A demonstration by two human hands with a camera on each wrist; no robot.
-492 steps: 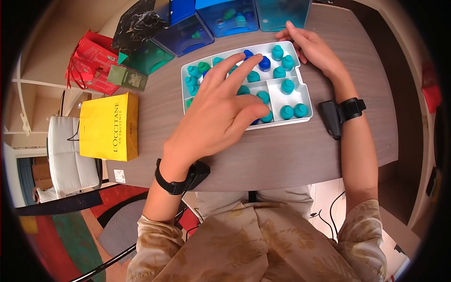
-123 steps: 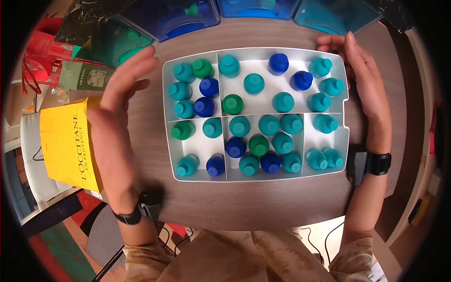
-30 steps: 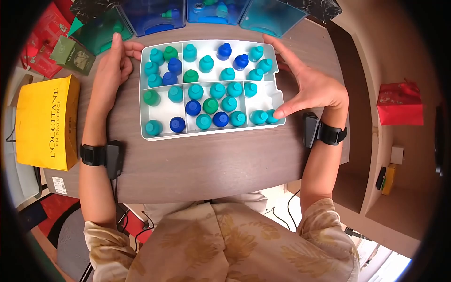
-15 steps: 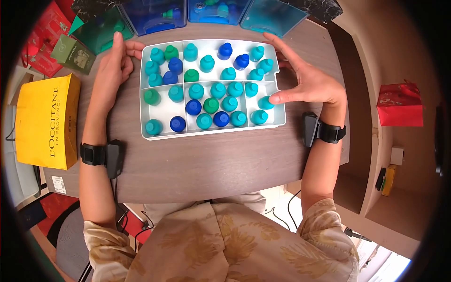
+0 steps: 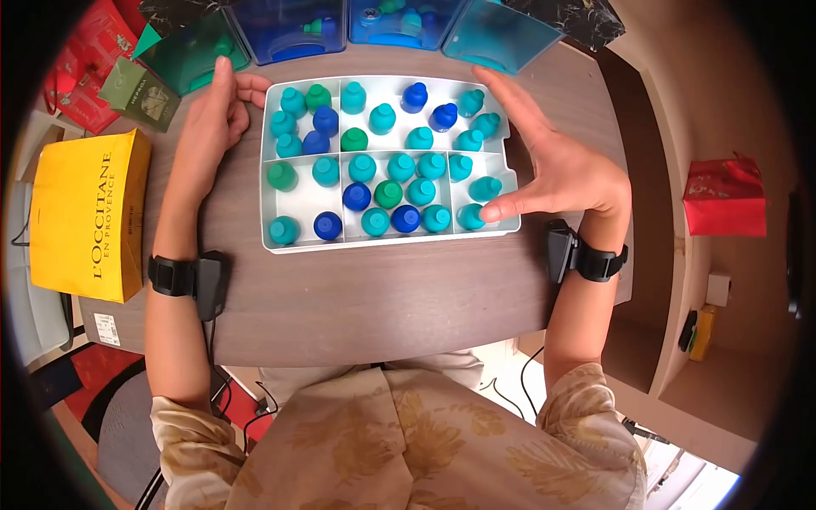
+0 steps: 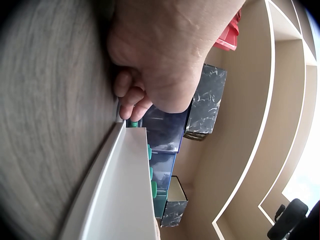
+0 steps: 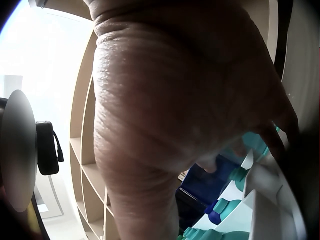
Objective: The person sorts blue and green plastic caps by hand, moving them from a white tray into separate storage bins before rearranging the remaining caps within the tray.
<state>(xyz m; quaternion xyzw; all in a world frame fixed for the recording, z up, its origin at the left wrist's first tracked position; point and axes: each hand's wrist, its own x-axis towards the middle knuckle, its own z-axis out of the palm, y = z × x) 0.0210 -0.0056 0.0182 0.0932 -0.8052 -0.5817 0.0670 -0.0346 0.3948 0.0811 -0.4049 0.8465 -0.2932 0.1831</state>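
The white tray [image 5: 304, 204] of teal, blue and green bottles [image 5: 362, 167] lay on the surface [image 5: 382, 297] between the two hands, with tinted bins [image 5: 272, 42] behind it. The left hand [image 5: 209, 127], fingers loosely curled and holding nothing, was at the tray's far left corner. The right hand [image 5: 568, 166] was spread wide around the right end, fingers extended, its thumb apparently touching the nearest teal bottle [image 5: 467, 217] there, though the dark wrist view left that unsure.
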